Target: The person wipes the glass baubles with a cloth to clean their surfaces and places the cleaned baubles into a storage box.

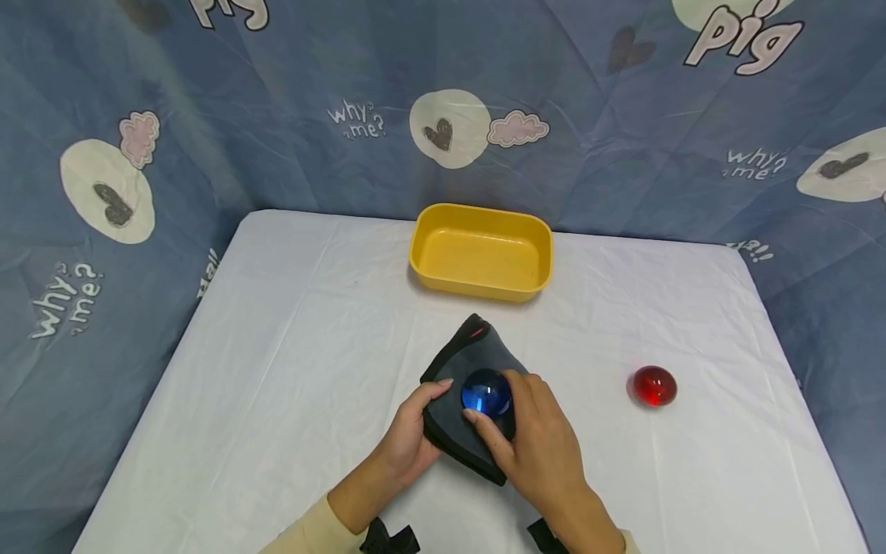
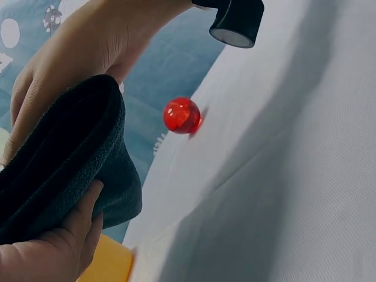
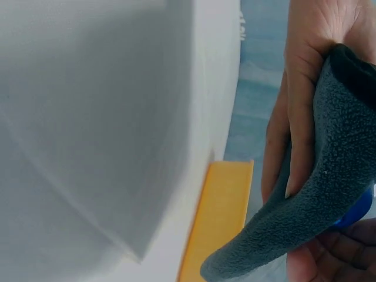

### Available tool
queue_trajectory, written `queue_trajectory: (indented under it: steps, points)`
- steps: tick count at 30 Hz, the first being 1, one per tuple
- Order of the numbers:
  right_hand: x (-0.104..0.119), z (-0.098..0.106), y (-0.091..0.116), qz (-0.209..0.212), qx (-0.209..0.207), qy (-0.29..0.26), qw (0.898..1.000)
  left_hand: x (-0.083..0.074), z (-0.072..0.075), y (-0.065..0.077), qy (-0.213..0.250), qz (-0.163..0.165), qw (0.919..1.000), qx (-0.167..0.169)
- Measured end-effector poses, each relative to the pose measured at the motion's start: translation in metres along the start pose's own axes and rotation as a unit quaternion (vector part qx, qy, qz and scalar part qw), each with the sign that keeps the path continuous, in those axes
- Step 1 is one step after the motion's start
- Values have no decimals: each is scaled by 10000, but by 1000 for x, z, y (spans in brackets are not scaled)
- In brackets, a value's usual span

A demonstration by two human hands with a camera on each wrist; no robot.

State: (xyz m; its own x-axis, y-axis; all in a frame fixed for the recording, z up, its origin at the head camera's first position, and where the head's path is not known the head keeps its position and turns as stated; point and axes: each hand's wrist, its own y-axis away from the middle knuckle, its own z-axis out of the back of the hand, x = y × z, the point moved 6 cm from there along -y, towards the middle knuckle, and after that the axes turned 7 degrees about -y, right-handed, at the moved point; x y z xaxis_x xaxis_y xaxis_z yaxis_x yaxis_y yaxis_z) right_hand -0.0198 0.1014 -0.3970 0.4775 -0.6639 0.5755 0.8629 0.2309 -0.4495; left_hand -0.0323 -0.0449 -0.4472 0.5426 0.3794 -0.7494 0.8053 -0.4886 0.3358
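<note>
My left hand holds a folded dark grey cloth with black edging above the middle of the table, thumb on top and fingers underneath. On the cloth sits a shiny, see-through blue ball. My right hand grips the ball, thumb at its near side and fingers on its right. The left wrist view shows the fuzzy cloth between both hands, with the ball hidden there. In the right wrist view, only a sliver of the blue ball peeks out below the cloth.
A yellow rectangular tray stands at the table's back edge, beyond the cloth. To the right, a clear red ball rests on the white tablecloth. A blue printed curtain hangs behind and beside the table.
</note>
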Motion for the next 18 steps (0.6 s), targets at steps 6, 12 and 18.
queue_trajectory:
  steps: [6, 12, 18]
  points:
    - [-1, -1, 0, -154, -128, -184, 9996, 0, 0, 1, -3, -21, 10000, -7]
    - [-5, -5, 1, -479, -42, -298, 9984, 2, 2, 2, -47, 33, 10000, -56]
    - [-6, -5, 0, -638, 121, -295, 9975, 0, 3, 1, -11, -101, 9999, -138]
